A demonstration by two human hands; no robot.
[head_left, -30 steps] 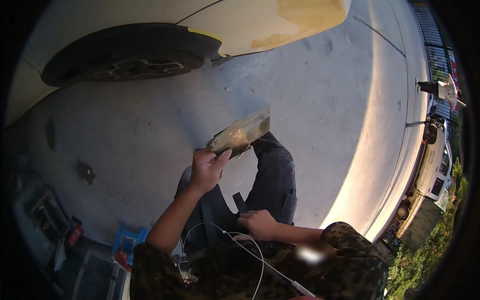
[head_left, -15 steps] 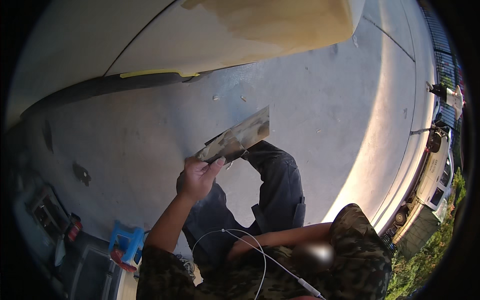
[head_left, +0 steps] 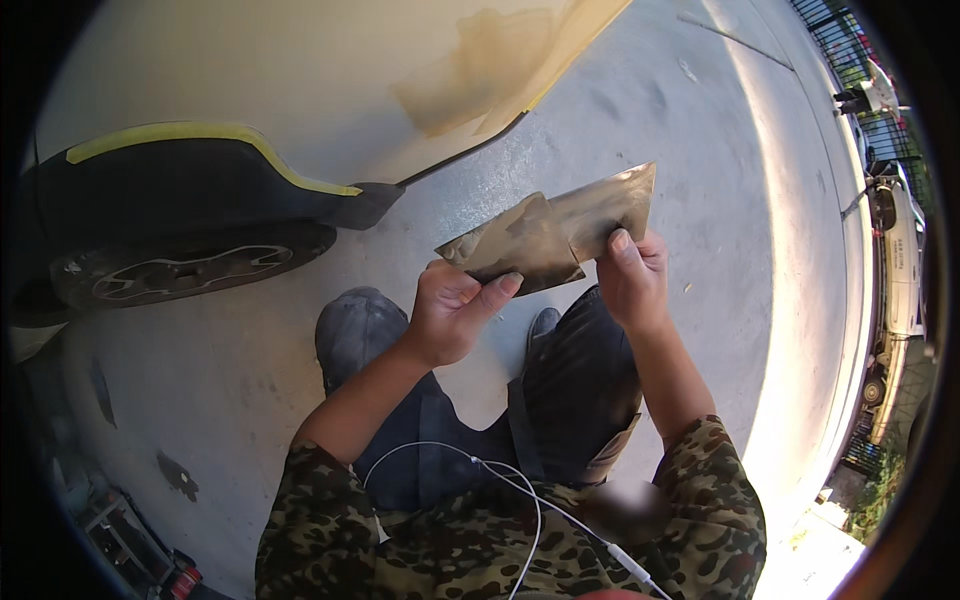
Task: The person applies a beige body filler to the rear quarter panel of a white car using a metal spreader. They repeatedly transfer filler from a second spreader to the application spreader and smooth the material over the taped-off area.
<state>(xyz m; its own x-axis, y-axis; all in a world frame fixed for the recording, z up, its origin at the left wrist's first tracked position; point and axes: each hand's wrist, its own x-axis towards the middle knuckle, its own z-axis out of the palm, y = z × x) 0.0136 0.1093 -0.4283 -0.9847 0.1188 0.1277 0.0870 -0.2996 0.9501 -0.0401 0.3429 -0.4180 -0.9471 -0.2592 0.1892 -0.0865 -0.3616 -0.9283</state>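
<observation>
My left hand (head_left: pixel 448 312) is closed on a flat metal putty scraper (head_left: pixel 518 243), its thumb on the top face and its fingers underneath. Greyish-brown smears cover that plate. A second thin putty scraper (head_left: pixel 602 205), shinier toward its far corner, is pinched by my right hand (head_left: pixel 636 283). The inner edges of the two plates overlap, left one on top, above my knees. Ahead is a pale car body panel (head_left: pixel 330 70) with a tan filler patch (head_left: pixel 480 70) on it. The fingers under both plates are mostly hidden.
Yellow tape (head_left: pixel 200 130) edges the black wheel arch (head_left: pixel 190 185) above a car wheel (head_left: pixel 190 275). Grey concrete floor (head_left: pixel 720 330) surrounds my legs. A white cable (head_left: pixel 540 500) hangs over my lap. At far right stand a white vehicle (head_left: pixel 903 265) and a fence (head_left: pixel 835 40).
My right hand has come up from my lap and taken hold of one scraper. The plates are spread farther apart sideways. The view has shifted left, bringing the wheel into sight.
</observation>
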